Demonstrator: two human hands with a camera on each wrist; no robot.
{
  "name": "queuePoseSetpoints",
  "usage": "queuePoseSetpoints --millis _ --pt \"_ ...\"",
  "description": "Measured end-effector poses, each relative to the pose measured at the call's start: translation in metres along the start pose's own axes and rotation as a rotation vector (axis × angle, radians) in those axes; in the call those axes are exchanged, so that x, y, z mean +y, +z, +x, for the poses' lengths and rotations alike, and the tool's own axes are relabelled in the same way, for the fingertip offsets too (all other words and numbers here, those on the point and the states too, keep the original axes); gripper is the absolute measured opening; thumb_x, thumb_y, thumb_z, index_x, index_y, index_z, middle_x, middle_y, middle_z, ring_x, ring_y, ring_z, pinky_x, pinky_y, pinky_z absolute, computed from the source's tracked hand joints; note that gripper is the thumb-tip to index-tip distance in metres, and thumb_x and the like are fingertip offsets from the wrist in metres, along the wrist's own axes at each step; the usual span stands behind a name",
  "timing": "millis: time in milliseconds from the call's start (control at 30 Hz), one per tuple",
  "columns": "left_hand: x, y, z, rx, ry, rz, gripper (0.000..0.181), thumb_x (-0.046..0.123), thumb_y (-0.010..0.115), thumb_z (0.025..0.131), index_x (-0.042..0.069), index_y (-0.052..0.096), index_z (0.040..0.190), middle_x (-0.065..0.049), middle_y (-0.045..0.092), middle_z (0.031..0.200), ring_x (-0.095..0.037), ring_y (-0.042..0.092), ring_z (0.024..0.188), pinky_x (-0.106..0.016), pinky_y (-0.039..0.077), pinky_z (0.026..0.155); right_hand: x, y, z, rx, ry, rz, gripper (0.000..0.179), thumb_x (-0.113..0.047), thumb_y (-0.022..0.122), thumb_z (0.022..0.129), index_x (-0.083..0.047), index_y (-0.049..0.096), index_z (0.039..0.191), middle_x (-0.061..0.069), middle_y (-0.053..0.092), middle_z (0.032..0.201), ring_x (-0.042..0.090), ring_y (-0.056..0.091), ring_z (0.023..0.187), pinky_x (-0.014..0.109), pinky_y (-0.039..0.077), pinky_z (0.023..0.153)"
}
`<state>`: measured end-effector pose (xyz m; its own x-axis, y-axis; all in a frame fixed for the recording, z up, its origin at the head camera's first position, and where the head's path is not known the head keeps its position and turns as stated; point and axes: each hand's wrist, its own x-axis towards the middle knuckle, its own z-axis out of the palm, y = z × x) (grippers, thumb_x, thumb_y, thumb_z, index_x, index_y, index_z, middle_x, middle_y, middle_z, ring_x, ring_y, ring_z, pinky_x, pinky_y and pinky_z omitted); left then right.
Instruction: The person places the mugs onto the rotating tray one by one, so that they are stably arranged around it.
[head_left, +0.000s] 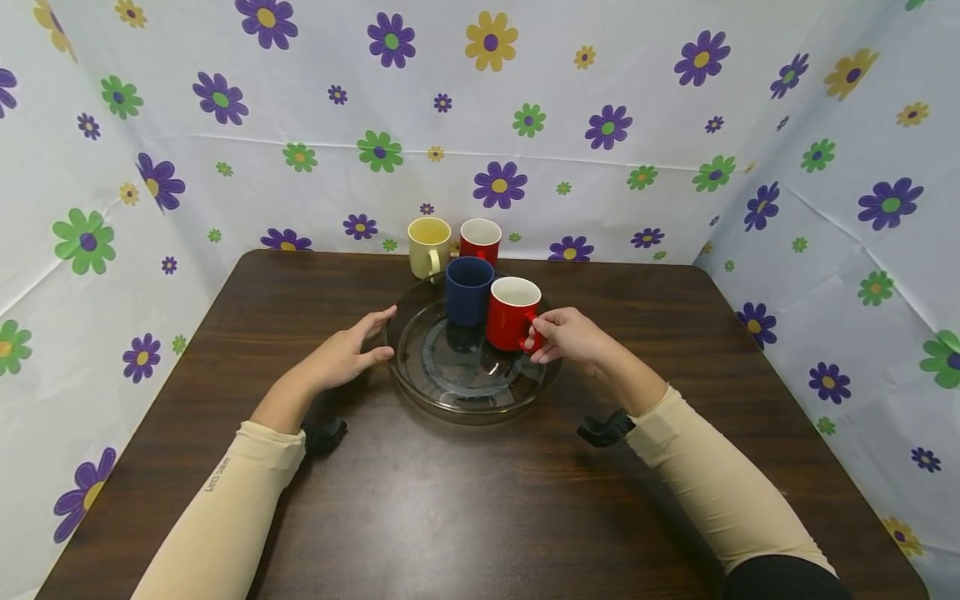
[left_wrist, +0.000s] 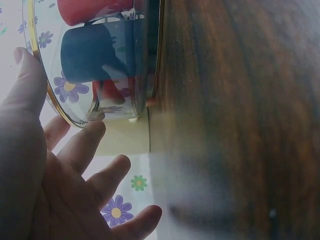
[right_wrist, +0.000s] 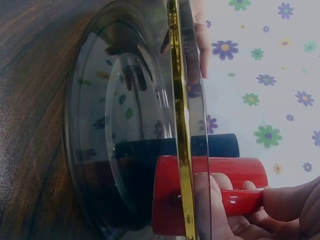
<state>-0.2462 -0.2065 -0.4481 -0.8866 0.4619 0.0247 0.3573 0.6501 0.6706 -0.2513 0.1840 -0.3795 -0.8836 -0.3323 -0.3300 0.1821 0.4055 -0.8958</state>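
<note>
A round see-through smoky tray [head_left: 450, 400] with a raised rim stands on the table. Inside it are a dark blue mug [head_left: 469, 292] and a red mug [head_left: 510, 317] with a white inside, side by side. My right hand [head_left: 566, 336] pinches the red mug's handle between thumb and fingers, as the right wrist view shows too. At the tray's left rim is my left hand [head_left: 348, 350], its fingers spread and nearly straight; the thumb and index finger are at the rim. Whether they touch the glass I cannot tell.
Behind the tray stand a yellow mug [head_left: 430, 250] and a second red mug [head_left: 481, 237], close to the table's back edge. A flowered sheet [head_left: 450, 108] hangs around the back and sides of the dark wooden table [head_left: 450, 517].
</note>
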Motion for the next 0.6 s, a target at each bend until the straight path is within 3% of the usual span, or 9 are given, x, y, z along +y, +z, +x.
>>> queuePoseSetpoints --millis 333,433,600 --pt "0.001 0.0 0.0 0.001 -0.003 0.007 0.071 0.028 0.061 0.104 0.016 0.022 0.162 -0.022 0.036 0.158 -0.04 0.04 0.143 -0.062 0.027 0.116 0.001 0.002 0.002 -0.024 0.017 -0.012 0.032 -0.017 0.044 0.11 0.013 0.058 0.112 0.025 0.064 0.104 0.026 0.073 0.081 0.038 0.06 0.082" --pt "0.001 0.0 0.0 0.0 -0.007 0.012 0.071 0.028 0.061 0.104 0.016 0.022 0.162 -0.023 0.037 0.158 -0.04 0.04 0.143 -0.062 0.027 0.116 0.001 0.005 0.001 -0.025 0.036 -0.026 0.034 -0.017 0.043 0.11 0.014 0.057 0.115 0.028 0.062 0.11 0.029 0.074 0.085 0.039 0.059 0.084" --pt "0.002 0.0 0.0 0.008 -0.006 0.022 0.071 0.029 0.061 0.103 0.016 0.023 0.161 -0.024 0.039 0.156 -0.04 0.041 0.142 -0.062 0.028 0.115 0.001 0.01 0.002 -0.006 0.005 -0.159 0.033 -0.014 0.046 0.11 0.016 0.057 0.118 0.03 0.063 0.112 0.04 0.073 0.095 0.045 0.056 0.089"
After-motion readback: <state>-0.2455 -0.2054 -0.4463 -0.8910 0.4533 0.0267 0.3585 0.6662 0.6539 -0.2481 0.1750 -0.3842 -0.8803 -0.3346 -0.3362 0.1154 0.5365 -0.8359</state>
